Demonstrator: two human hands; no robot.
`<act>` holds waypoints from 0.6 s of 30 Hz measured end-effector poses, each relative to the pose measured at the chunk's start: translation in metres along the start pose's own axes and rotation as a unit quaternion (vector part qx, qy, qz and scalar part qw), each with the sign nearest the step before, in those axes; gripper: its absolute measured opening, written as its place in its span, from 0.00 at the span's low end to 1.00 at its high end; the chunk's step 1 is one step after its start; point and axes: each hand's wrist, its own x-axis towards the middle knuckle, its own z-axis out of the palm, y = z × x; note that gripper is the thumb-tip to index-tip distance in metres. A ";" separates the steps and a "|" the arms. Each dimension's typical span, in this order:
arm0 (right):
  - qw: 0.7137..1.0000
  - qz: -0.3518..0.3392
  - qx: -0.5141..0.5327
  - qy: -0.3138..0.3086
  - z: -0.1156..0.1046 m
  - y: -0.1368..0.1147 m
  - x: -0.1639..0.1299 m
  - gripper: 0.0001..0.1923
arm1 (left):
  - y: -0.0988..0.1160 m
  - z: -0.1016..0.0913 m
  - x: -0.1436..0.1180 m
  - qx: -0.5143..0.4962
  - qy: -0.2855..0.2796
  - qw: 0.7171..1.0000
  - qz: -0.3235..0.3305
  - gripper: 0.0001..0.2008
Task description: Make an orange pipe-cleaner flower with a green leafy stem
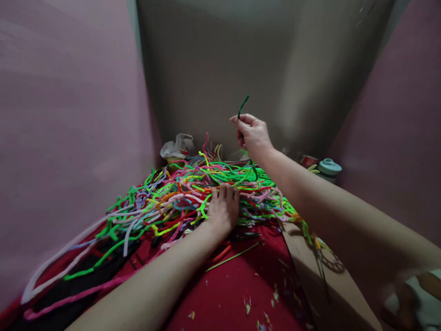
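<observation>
A dark green pipe cleaner is pinched in the raised right hand, above a tangled heap of others. The left hand rests on the heap; whether it grips any, I cannot tell. One piece appears singled out, most lie jumbled, and scraps litter the red worktop.

Pink walls flanked the fingers; a dimly lit grey wall rose beyond, a red-covered tabletop below.

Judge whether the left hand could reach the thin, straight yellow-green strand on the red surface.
Probably yes: the left hand rests on the colourful pile just beyond the strand, and nothing visible lies across it.
</observation>
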 end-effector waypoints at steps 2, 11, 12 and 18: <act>0.996 -0.070 -0.054 -0.014 -0.003 -0.009 -0.001 0.08 | 0.001 0.000 -0.001 0.003 0.014 1.000 0.004 0.19; 0.859 -0.033 -0.408 -0.307 0.035 0.006 -0.059 0.09 | 0.000 0.002 0.001 0.003 -0.003 1.000 0.013 0.22; 0.853 -0.030 -0.413 -0.317 0.039 0.010 -0.062 0.10 | 0.000 0.003 0.002 0.001 -0.009 1.000 0.009 0.22; 0.864 -0.012 -0.397 -0.308 0.047 0.017 -0.058 0.06 | 0.000 0.000 0.004 -0.019 -0.043 0.999 0.007 0.22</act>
